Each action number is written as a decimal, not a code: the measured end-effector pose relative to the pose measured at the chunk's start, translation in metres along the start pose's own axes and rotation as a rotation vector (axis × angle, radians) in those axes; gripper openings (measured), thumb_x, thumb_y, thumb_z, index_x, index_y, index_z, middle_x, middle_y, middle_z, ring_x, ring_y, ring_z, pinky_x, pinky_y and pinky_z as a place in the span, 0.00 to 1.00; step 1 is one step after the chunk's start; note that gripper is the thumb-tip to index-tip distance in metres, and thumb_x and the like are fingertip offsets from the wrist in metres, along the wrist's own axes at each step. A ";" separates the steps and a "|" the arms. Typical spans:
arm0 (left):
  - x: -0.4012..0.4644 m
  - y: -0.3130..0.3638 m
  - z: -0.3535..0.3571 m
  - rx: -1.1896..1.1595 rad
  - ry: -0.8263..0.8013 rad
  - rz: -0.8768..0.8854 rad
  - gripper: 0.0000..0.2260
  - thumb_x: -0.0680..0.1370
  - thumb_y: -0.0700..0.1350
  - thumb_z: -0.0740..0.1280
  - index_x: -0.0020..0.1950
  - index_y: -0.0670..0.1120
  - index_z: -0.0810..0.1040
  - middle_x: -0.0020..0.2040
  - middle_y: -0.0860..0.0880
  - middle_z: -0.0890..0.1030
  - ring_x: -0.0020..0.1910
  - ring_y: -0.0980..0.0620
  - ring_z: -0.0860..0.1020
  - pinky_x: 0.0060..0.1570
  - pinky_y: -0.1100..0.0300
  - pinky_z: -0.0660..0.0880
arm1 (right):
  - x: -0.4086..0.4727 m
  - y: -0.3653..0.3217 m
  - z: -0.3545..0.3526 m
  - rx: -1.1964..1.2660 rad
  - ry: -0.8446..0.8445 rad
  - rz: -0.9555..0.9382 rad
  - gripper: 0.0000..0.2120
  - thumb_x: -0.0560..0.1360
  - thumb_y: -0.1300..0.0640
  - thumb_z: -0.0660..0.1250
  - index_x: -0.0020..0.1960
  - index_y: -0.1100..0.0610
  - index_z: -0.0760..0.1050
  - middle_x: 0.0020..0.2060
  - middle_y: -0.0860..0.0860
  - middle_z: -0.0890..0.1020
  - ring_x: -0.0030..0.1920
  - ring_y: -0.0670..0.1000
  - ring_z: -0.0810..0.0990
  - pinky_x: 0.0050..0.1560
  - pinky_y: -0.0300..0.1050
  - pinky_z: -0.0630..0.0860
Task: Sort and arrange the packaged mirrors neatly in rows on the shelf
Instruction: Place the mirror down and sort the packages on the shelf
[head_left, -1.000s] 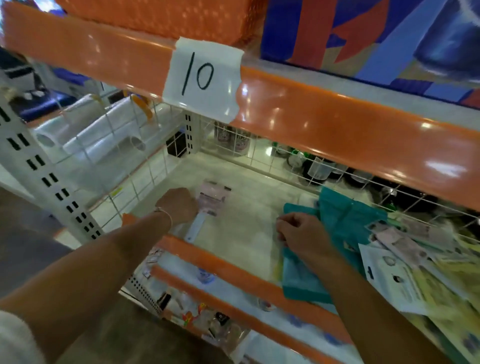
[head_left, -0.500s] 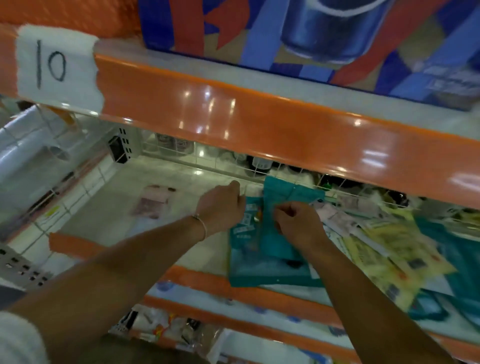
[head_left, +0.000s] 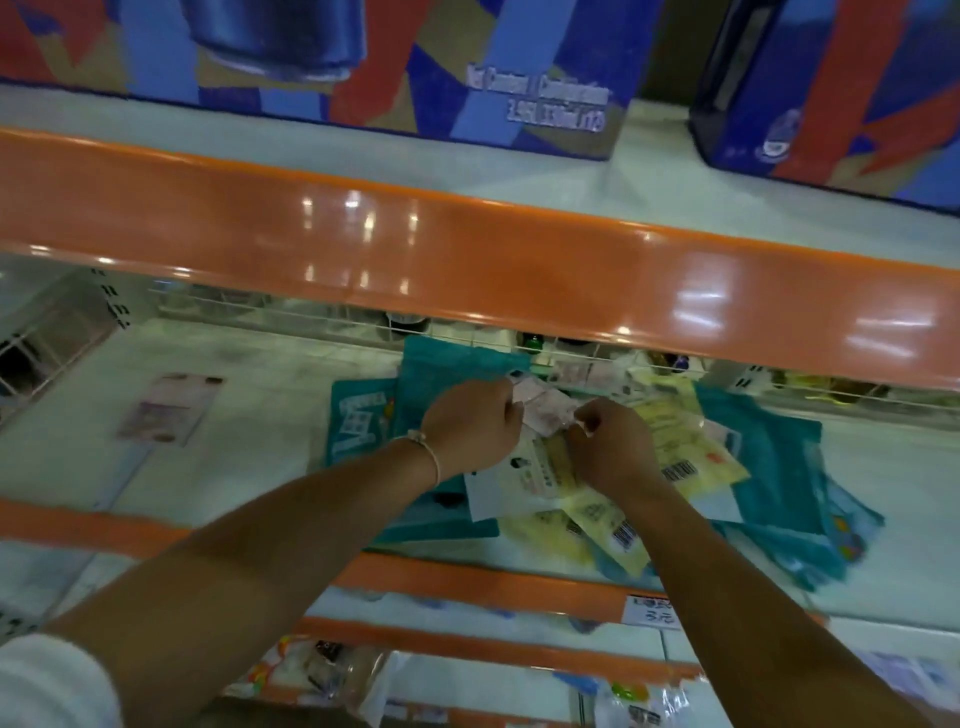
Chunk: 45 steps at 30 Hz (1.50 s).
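Two hands meet over a heap of flat packets in the middle of the frame: the left hand (head_left: 470, 428), with a thin bracelet (head_left: 427, 451) on its wrist, has its fingers curled under and rests on the pile, though what those fingers grip is hidden beneath the hand, and the right hand (head_left: 610, 447), just beside it, has its fingers bent and pinched on the edge of a clear wrapper over a pink packet (head_left: 545, 410) that sits between the two hands. Below them a white packet (head_left: 498, 488) and several yellow packets (head_left: 675, 441) with barcodes lie crossed over one another, and teal packets (head_left: 763, 467) spread out under the heap toward the right of the frame, with more teal ones (head_left: 363, 421) to the left of the left hand. One pink packaged mirror (head_left: 169, 408) lies alone on the pale shelf (head_left: 249, 467) at centre left, well apart from the pile. A glossy orange shelf edge (head_left: 467, 249) runs across the upper half of the frame, with blue and red boxes (head_left: 363, 67) standing on the shelf above it, and a wire grid (head_left: 322, 317) closes the back of the lower shelf
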<state>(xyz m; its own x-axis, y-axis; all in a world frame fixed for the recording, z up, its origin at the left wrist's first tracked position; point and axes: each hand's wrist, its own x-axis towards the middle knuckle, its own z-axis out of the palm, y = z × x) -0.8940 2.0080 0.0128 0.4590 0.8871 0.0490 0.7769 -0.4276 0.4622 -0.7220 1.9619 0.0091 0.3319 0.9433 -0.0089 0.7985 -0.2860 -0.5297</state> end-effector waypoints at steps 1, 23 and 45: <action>0.000 0.004 0.004 -0.007 0.006 -0.007 0.14 0.83 0.51 0.56 0.45 0.43 0.72 0.34 0.43 0.76 0.29 0.46 0.71 0.29 0.51 0.69 | 0.002 0.007 -0.002 -0.064 0.000 -0.013 0.13 0.76 0.56 0.66 0.59 0.58 0.79 0.51 0.54 0.83 0.50 0.56 0.81 0.53 0.47 0.77; -0.019 -0.036 -0.035 -0.476 0.049 -0.385 0.18 0.83 0.56 0.55 0.43 0.46 0.77 0.33 0.46 0.76 0.31 0.47 0.77 0.30 0.58 0.70 | -0.012 -0.050 0.019 -0.189 -0.044 -0.227 0.07 0.74 0.59 0.64 0.41 0.61 0.78 0.41 0.59 0.81 0.48 0.61 0.78 0.41 0.45 0.71; -0.125 -0.245 -0.126 -0.579 0.167 -0.840 0.12 0.80 0.46 0.58 0.45 0.43 0.77 0.37 0.46 0.80 0.30 0.50 0.75 0.26 0.64 0.69 | -0.070 -0.255 0.163 0.051 -0.379 -0.286 0.12 0.66 0.54 0.73 0.39 0.64 0.81 0.32 0.57 0.83 0.32 0.52 0.81 0.35 0.47 0.79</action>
<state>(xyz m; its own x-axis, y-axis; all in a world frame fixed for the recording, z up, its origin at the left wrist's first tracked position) -1.1962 2.0237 0.0053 -0.2357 0.8925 -0.3846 0.4723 0.4511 0.7573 -1.0308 1.9962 0.0066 -0.1123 0.9806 -0.1605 0.8026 -0.0057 -0.5965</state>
